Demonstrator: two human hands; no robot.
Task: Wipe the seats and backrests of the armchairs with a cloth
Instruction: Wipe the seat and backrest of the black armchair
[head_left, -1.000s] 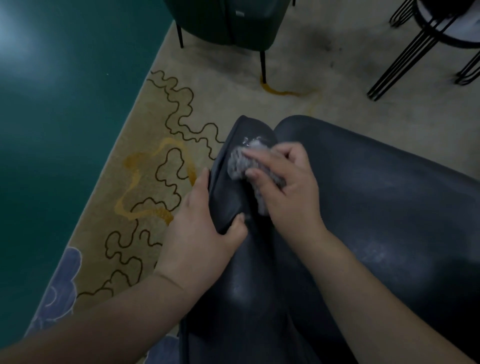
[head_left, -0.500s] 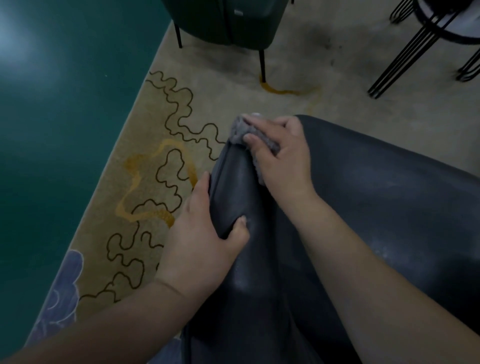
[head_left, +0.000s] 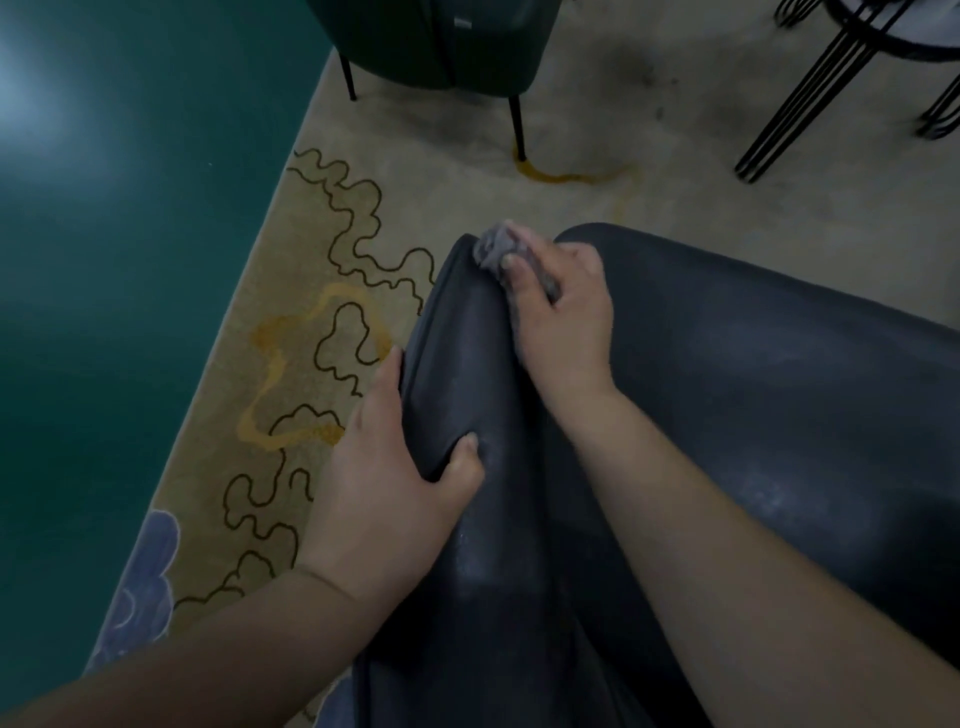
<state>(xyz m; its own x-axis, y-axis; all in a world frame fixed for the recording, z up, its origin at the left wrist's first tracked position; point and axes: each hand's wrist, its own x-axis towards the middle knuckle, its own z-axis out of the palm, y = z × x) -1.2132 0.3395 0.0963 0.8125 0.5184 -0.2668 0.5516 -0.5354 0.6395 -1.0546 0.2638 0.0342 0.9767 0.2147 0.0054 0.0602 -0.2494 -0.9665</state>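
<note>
At centre frame the right hand (head_left: 563, 317) is closed around a crumpled grey cloth (head_left: 496, 249), pressing it onto the top edge of the dark, smooth leather armchair (head_left: 753, 395). The left hand (head_left: 395, 467) clamps the padded edge lower down. I'd worry the cloth slips off that rounded end, or bunches so tightly it skips patches.

Left hand (head_left: 395, 467) clamps thumb against fingers (head_left: 387, 382); right hand (head_left: 563, 317) reaches farther forward, fingers curled closed.
</note>
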